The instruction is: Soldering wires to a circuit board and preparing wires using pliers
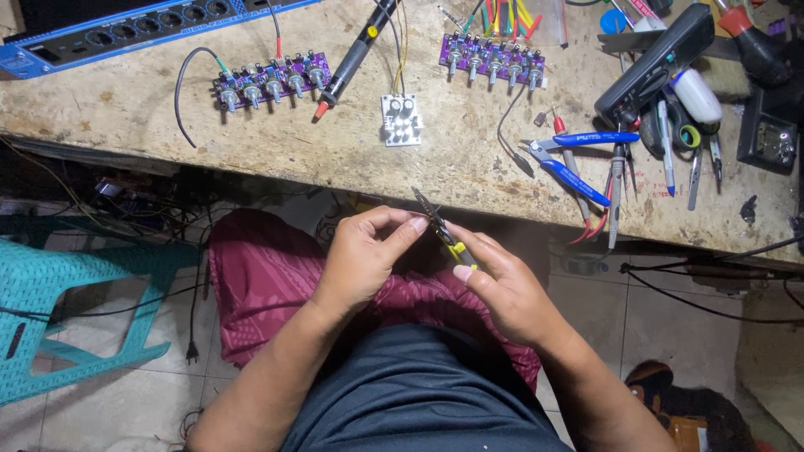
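My right hand point(502, 289) grips small pliers point(441, 228) with yellow and black handles, their thin jaws pointing up toward the bench edge. My left hand point(364, 255) pinches at the jaws with thumb and forefinger; whatever tiny part sits there is too small to see. Both hands hover over my lap, just below the bench front. On the bench lie two purple circuit boards with rows of knobs point(272, 81) point(492, 59), a small white board point(401, 120) and a soldering iron point(350, 60).
Blue-handled cutters point(574, 159), tweezers, pens and a black multimeter point(653, 63) crowd the bench's right side. A blue panel point(126, 29) lies at the back left. A teal plastic stool point(59, 310) stands on the tiled floor to my left, with cables around it.
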